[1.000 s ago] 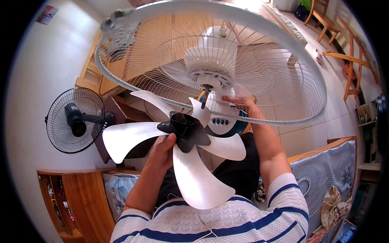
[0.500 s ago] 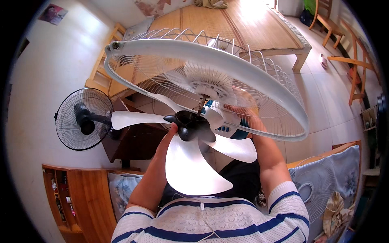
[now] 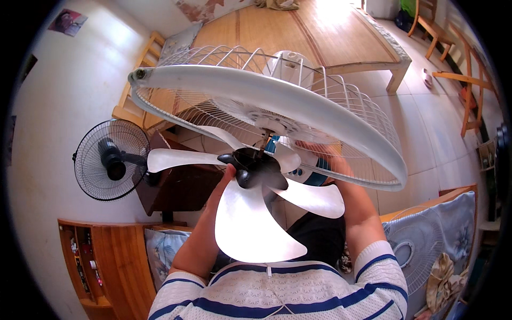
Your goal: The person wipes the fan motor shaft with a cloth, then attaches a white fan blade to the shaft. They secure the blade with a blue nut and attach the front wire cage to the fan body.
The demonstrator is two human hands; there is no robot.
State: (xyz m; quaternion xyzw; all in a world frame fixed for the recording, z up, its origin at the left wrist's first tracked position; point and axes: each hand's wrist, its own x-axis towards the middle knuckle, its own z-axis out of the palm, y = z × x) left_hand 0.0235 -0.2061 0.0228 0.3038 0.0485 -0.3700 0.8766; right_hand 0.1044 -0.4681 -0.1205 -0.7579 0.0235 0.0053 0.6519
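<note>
The person's left hand (image 3: 223, 185) is gripping the white propeller (image 3: 248, 205) near its centre, the thumb pressing at the 8 o'clock side of the black hub (image 3: 261, 175) and the fingers hiding beneath. The right hand (image 3: 324, 153) is reaching behind the wires of the white fan guard (image 3: 266, 87), toward the 2 o'clock side of the hub; whether it is closing on anything there, I cannot tell. The propeller is hanging in front of the person, just off the guard's 6 o'clock side, with the metal shaft (image 3: 265, 141) standing between them. The step in hand seems to be lining up hub and shaft, though which way the propeller is travelling along it is not showing here. The next move is probably calling for a steady left grip, the hub staying square to the shaft, and the right hand bracing the fan from behind. The propeller is spreading five blades and so is having no single long axis: its largest-looking blade is pointing to 6 o'clock, another to 9, and the hub's hollow is facing roughly 12. The shaft's long axis is running from 1 toward 7 o'clock, its lower end appearing to meet the hollow, contact being unclear.
</note>
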